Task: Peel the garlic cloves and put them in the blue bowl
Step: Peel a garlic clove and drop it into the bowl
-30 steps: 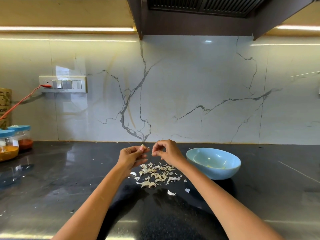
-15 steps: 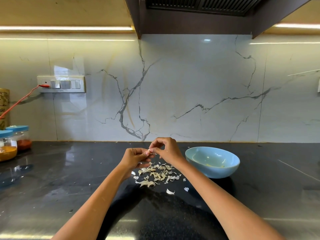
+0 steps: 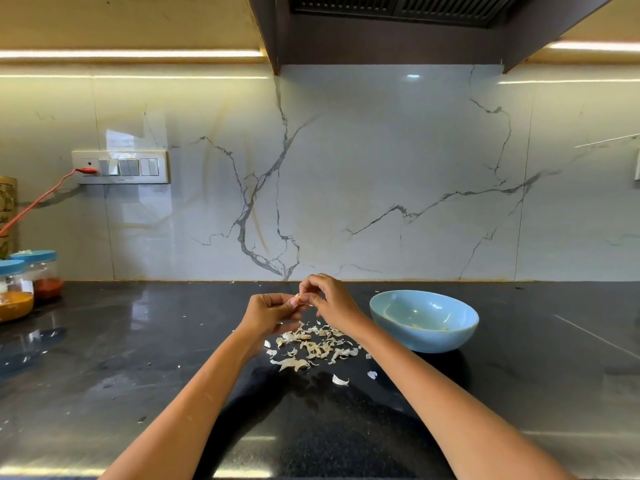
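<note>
Above the black counter, my left hand (image 3: 268, 313) holds a small pale garlic clove (image 3: 296, 300) in its curled fingers. My right hand (image 3: 329, 299) meets it from the right and pinches the clove's tip between thumb and forefinger. Under both hands lies a loose pile of garlic skins (image 3: 313, 348). The blue bowl (image 3: 424, 336) stands just right of my right hand, with a few pale peeled pieces at its bottom.
Two blue-lidded spice jars (image 3: 20, 289) stand at the far left of the counter. A switch panel (image 3: 119, 167) with a red cable sits on the marble wall. Stray skin flakes (image 3: 339, 380) lie nearer to me.
My hands, a little apart a second ago, have come together on the clove. The right hand's fingers now pinch it where the left hand holds it.
</note>
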